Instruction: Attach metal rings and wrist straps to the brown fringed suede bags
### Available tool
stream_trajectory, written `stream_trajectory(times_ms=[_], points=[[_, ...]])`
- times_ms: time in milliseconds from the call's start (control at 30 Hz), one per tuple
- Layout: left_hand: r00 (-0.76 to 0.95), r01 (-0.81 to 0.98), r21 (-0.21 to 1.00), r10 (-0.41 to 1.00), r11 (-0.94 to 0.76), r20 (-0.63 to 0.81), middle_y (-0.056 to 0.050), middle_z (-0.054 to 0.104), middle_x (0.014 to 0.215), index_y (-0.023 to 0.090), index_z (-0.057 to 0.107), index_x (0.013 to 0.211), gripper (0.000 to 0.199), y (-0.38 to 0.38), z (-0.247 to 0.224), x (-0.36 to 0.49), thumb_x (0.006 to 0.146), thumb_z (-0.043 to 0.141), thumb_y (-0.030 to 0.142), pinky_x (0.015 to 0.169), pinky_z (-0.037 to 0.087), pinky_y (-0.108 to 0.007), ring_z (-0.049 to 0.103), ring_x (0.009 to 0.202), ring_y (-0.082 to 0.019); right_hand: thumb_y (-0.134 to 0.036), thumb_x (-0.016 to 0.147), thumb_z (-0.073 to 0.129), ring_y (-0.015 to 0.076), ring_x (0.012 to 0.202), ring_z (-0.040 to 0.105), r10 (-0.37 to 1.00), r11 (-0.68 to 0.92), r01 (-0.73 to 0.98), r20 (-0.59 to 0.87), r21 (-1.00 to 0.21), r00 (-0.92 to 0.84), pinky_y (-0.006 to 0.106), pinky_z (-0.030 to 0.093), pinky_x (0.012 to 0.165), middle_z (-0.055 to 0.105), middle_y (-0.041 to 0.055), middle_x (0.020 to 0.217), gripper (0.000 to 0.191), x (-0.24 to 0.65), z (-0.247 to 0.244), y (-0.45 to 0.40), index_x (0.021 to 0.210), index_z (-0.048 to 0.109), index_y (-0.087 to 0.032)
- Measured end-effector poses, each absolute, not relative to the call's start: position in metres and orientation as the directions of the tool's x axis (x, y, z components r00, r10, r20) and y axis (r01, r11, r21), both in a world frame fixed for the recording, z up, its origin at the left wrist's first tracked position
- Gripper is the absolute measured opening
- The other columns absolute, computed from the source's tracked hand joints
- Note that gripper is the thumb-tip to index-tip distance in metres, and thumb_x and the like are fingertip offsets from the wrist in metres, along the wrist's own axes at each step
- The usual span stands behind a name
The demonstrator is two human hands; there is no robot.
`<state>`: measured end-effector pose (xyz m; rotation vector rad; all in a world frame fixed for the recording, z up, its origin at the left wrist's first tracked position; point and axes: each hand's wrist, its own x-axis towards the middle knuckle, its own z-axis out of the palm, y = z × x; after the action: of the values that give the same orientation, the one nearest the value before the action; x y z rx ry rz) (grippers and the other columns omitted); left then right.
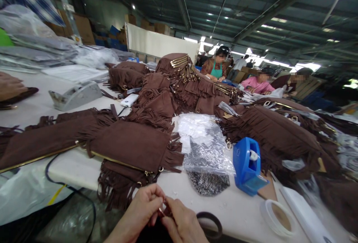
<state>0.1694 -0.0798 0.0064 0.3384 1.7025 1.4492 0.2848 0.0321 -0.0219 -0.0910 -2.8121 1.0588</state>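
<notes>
At the near edge of the table, my left hand and my right hand meet, fingers closed in a pinch. Between their fingertips is a small dark brown piece with a shiny bit and a speck of white. My fingers hide most of it, so its kind is unclear. Just beyond my hands lies a brown fringed bag with a gold zipper edge and small gold rings. Under its front edge hangs more brown fringe.
A blue tape dispenser, a white tape roll and a dark ring sit to the right. Clear plastic bags lie mid-table. Piled fringed bags rise behind, near a grey dispenser. Another person's hand is far left; several people work beyond.
</notes>
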Motion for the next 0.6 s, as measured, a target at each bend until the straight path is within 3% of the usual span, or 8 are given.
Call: stream_trajectory(times_ms=[67,267,467,533,600], points=[[-0.619,-0.260,0.919,0.679,0.296,-0.394,0.006,0.051,0.044,0.016,0.050,0.066,0.019,-0.079,-0.001,0.170,0.063,0.048,0.034,0.035,0.020,-0.015,0.035,0.031,-0.003,-0.016,0.085,0.045,0.0190,0.076,0.064,0.119,0.786,0.033,0.099,-0.617,-0.988,0.026,0.048,0.064,0.064,0.0051,0.092,0.035,0.283,-0.026,0.028,0.120,0.045,-0.021],[-0.613,-0.268,0.909,0.671,0.321,-0.417,0.009,0.044,0.038,0.018,0.048,0.065,0.020,-0.078,-0.018,0.171,0.061,0.047,0.037,0.032,0.022,-0.016,0.035,0.029,-0.006,-0.011,0.080,0.044,0.0207,0.052,0.060,0.337,0.920,0.254,0.271,-0.298,-0.902,0.028,0.041,0.046,0.059,0.0039,0.073,0.019,0.275,-0.052,-0.003,0.096,0.051,-0.019],[-0.634,-0.226,0.913,0.661,0.339,-0.402,0.009,0.041,0.037,0.018,0.048,0.068,0.023,-0.078,-0.019,0.173,0.067,0.043,0.040,0.033,0.023,-0.017,0.035,0.029,-0.007,-0.018,0.090,0.033,0.0180,0.048,0.058,0.376,0.909,0.253,0.392,-0.330,-0.840,0.027,0.037,0.044,0.056,0.0018,0.066,0.016,0.268,-0.061,-0.008,0.092,0.049,-0.021],[-0.691,-0.053,0.927,0.657,0.371,-0.302,0.004,0.050,0.043,0.018,0.052,0.071,0.025,-0.078,-0.016,0.167,0.073,0.040,0.040,0.036,0.033,-0.021,0.045,0.035,-0.011,-0.017,0.091,0.029,0.0175,0.050,0.059,0.400,0.891,0.251,0.393,-0.378,-0.828,0.027,0.039,0.045,0.057,0.0017,0.067,0.019,0.266,-0.060,-0.004,0.090,0.048,-0.021],[-0.784,0.331,0.860,0.621,0.388,0.021,-0.004,0.064,0.062,0.018,0.059,0.080,0.027,-0.079,-0.016,0.157,0.079,0.039,0.036,0.053,0.046,-0.028,0.060,0.056,-0.017,-0.015,0.089,0.029,0.0177,0.055,0.061,0.424,0.864,0.232,0.397,-0.446,-0.814,0.027,0.042,0.050,0.059,0.0024,0.071,0.020,0.265,-0.060,0.001,0.093,0.048,-0.021]])
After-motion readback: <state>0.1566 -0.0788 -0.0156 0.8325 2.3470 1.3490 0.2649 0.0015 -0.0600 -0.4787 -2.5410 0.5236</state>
